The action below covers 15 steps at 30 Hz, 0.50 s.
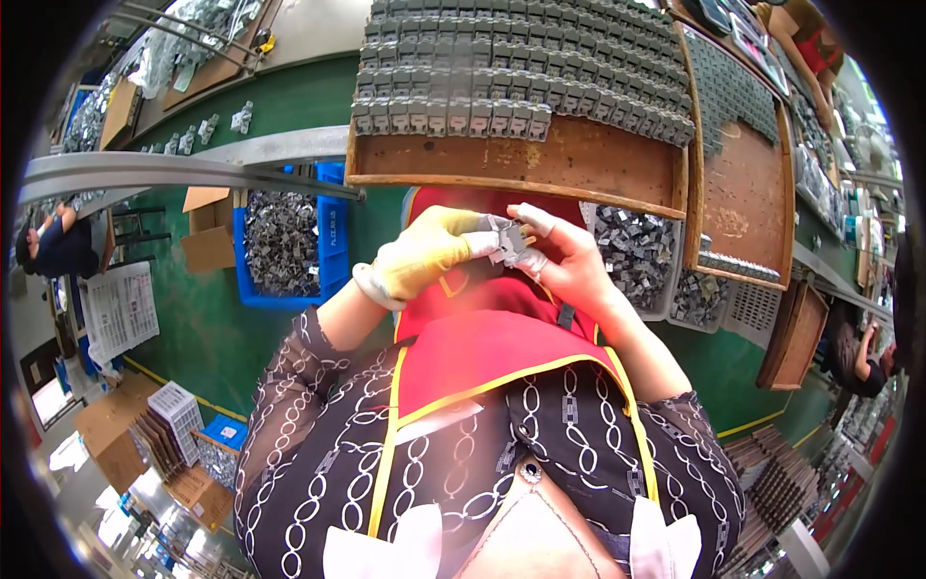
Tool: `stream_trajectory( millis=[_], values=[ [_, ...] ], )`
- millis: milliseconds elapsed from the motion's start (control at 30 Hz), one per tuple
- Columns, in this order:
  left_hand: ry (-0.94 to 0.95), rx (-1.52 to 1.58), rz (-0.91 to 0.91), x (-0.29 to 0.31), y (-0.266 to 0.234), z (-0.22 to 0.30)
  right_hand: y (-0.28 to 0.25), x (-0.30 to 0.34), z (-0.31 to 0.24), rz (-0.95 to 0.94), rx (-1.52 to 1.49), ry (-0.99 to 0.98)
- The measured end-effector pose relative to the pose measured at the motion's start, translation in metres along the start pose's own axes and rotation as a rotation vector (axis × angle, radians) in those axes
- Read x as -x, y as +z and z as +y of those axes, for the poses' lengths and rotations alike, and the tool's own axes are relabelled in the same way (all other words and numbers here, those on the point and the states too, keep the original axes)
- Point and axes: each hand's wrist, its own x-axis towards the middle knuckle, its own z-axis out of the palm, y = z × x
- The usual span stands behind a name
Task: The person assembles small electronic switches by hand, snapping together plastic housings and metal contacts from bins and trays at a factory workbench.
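A small grey metal-and-plastic part (507,243) with brass-coloured prongs is held up in front of my red apron. My left hand (420,256), in a yellow glove with pale fingertips, pinches it from the left. From the other side my right hand (571,261) closes thumb and forefinger on the part's right edge, by the brass prongs; white covers wrap those fingertips. Just beyond my hands lies a wooden tray (521,166) holding long rows of similar grey parts (453,118). The far face of the held part is hidden by my fingers.
A blue crate (338,236) full of small metal parts stands at left, beside a cardboard box (207,232). Right of my hands is a grey bin (632,251) of parts. Another wooden tray (743,193) adjoins the first. A metal rail (183,172) crosses at left. Other people work farther off.
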Motion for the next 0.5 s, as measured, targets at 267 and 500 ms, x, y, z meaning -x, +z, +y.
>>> stream_trajectory(
  millis=[267,500],
  values=[
    [0.236,0.151,0.332,-0.011,0.008,0.034,-0.012,-0.022,0.02,0.29,-0.285,-0.019],
    [0.684,-0.183,1.042,-0.002,-0.108,0.068,-0.066,-0.084,0.048,0.465,0.22,-0.047]
  ],
)
